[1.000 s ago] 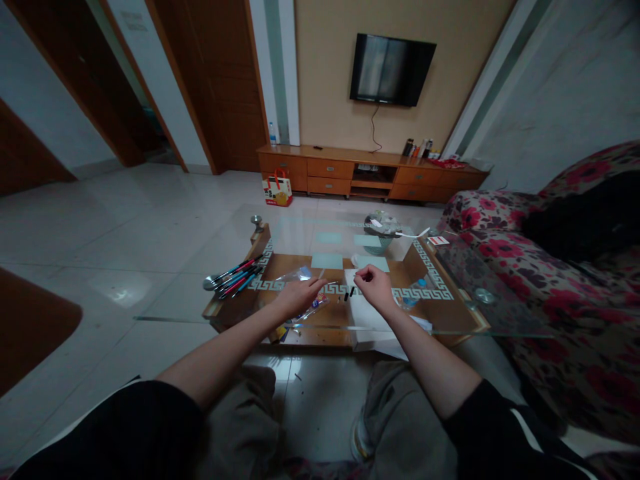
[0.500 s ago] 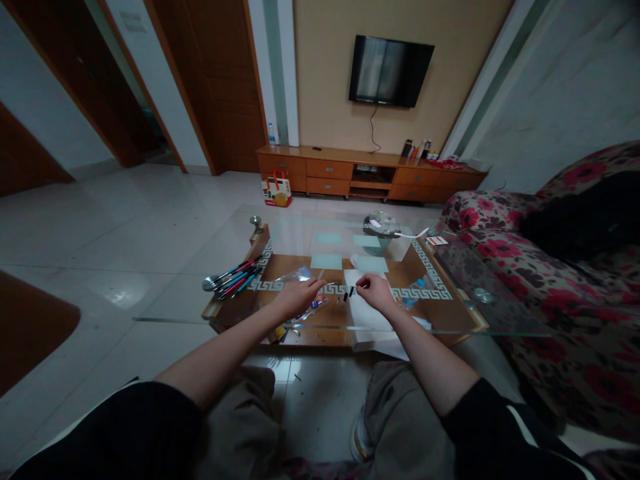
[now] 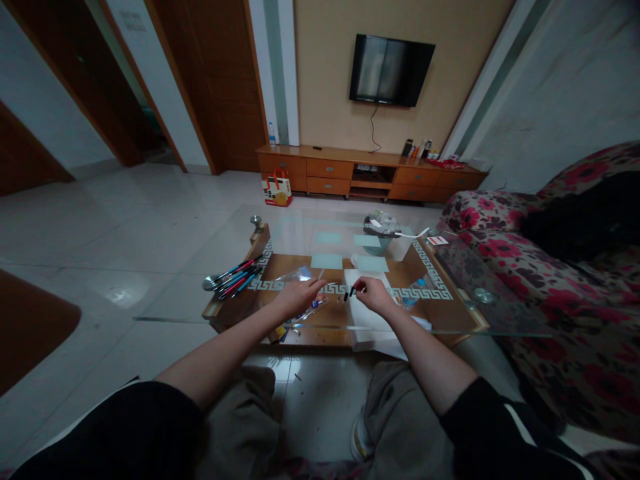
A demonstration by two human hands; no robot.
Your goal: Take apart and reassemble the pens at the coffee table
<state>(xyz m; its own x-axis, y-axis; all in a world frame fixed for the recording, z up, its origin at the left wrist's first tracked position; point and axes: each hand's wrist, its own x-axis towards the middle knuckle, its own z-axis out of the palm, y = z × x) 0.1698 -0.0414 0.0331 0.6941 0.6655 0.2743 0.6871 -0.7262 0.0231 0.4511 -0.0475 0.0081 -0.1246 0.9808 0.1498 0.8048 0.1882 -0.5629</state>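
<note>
Head view, looking down over both forearms to a glass coffee table (image 3: 450,313). Her left hand (image 3: 296,295) lies palm down on a clear plastic bag (image 3: 300,277), fingers loosely spread, gripping nothing that I can make out. Her right hand (image 3: 374,294) is curled narrow, thumb and forefinger pinching at a small black cap (image 3: 352,291) (too tiny to tell whether it is truly gripped) just above a sheet of white paper (image 3: 370,320). Well to the left, a bundle of pens (image 3: 234,275) rests on the glass. A floral sofa (image 3: 540,267) stands at the right.
</note>
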